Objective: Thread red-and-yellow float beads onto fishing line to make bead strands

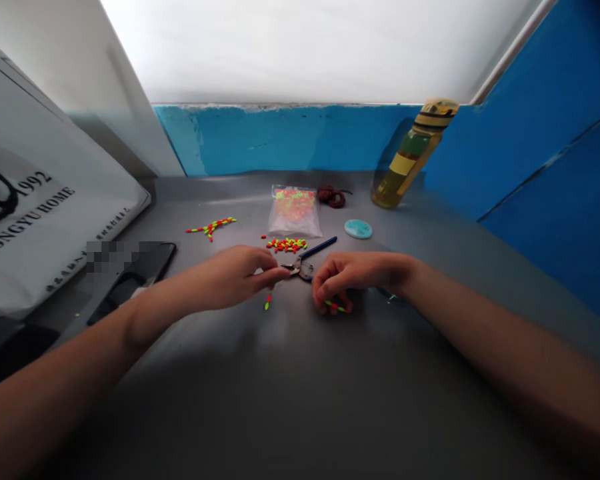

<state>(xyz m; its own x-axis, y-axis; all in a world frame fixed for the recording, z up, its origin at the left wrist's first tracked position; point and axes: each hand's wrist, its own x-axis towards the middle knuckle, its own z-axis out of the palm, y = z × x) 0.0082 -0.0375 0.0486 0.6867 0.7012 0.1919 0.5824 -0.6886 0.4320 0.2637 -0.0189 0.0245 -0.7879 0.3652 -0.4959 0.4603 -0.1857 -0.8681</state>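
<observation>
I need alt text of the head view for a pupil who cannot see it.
A person's left hand and right hand are at a grey table, red and yellow-green beads beside them. Just beyond lie pliers, a bead pile and a clear bag of beads.

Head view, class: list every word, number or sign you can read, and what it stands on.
"1992": on the white bag.
"DONGYU HOME": same bag, below the number.
Large black lettering at the picture's left edge, same bag: cut off, perhaps "Y".
Smaller characters on the bag: too small to read.
Bottle and round disc: any print too small to read.
</observation>
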